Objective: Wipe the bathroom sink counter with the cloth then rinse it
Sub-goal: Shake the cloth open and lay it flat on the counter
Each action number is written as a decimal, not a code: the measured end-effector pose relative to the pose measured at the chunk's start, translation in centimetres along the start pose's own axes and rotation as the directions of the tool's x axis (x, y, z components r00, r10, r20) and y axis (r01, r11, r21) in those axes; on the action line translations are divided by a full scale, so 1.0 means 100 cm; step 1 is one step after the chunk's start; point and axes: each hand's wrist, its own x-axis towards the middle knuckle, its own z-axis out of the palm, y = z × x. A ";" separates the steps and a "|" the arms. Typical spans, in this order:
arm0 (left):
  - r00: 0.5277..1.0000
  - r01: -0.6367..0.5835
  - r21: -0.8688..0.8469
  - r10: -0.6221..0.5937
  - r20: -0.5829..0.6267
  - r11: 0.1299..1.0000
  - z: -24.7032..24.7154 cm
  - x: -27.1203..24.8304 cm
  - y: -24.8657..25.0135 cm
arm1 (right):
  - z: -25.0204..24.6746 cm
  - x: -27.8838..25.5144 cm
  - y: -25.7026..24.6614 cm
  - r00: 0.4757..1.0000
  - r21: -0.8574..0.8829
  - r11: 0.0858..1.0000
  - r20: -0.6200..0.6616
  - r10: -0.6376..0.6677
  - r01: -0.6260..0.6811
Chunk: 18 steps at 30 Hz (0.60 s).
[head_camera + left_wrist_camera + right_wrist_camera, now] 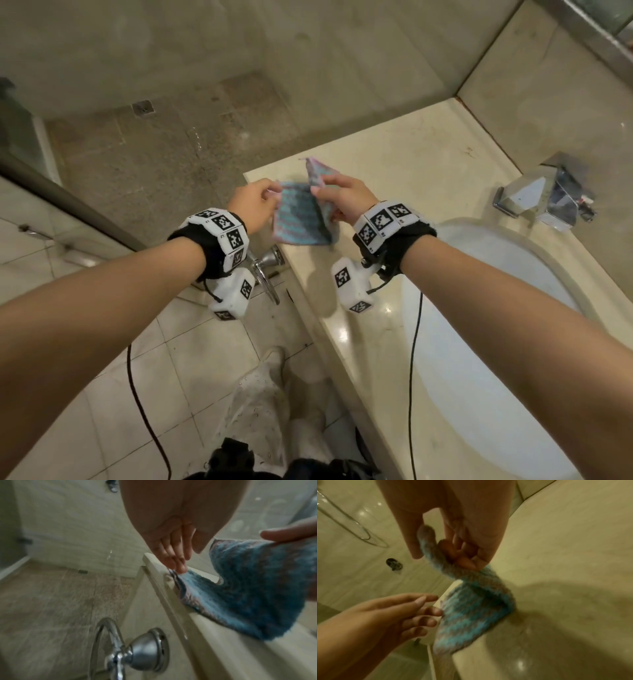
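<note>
A blue and pink striped cloth [301, 219] lies at the left front corner of the beige counter [394, 161], one side lifted into a fold. My right hand [337, 193] pinches that raised fold between thumb and fingers; the right wrist view shows the cloth [471, 615] hanging from this grip [453, 555]. My left hand [257, 200] is at the cloth's left edge with relaxed fingers. In the left wrist view its fingertips [179, 566] touch a corner of the cloth [248, 588], thumb apart. The white sink basin [479, 308] is to the right.
A chrome faucet [544, 195] stands at the counter's back right against the wall. A chrome towel ring [267, 274] is mounted on the counter's left side, below my left wrist. Left of the counter are the shower floor with its drain [143, 108] and a glass door [68, 202].
</note>
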 end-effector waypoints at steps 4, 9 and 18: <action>0.964 0.266 -0.348 -0.241 0.114 0.899 -0.001 0.000 -0.001 | 0.026 0.001 0.001 0.987 -0.031 0.999 0.158 0.019 -0.014; 0.942 0.336 -0.357 -0.310 0.129 0.872 0.002 -0.003 0.000 | 0.010 0.012 0.010 0.996 -0.084 0.996 -0.083 -0.011 0.004; 0.994 0.060 0.156 -0.046 -0.095 0.986 -0.001 -0.009 0.007 | 0.003 0.021 0.029 0.985 -0.447 0.891 -0.104 -0.140 0.080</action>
